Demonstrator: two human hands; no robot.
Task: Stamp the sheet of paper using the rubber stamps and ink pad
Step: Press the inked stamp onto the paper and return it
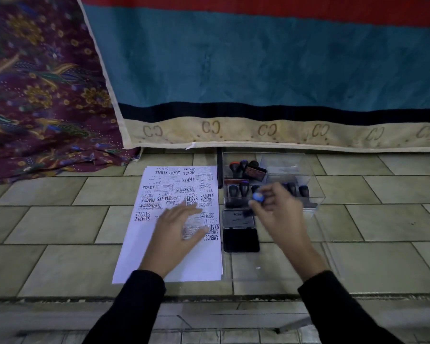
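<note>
A white sheet of paper [147, 247] lies on the tiled floor, its upper half covered in black stamp prints such as SAMPLE and EXPRESS. My left hand [176, 232] rests flat on the sheet with fingers spread. To the right lies an open ink pad [240, 240], black pad near me and lid folded back. My right hand [278, 212] hovers above the lid and grips a rubber stamp with a blue top [257, 197]. Behind it a clear plastic box [308, 194] holds several black-handled stamps [243, 188].
A teal, red and beige blanket [258, 70] hangs behind the box. Purple floral cloth [35, 95] is piled at the left. A clear lid [333, 256] lies on the tiles at the right. A step edge [209, 297] runs across near me.
</note>
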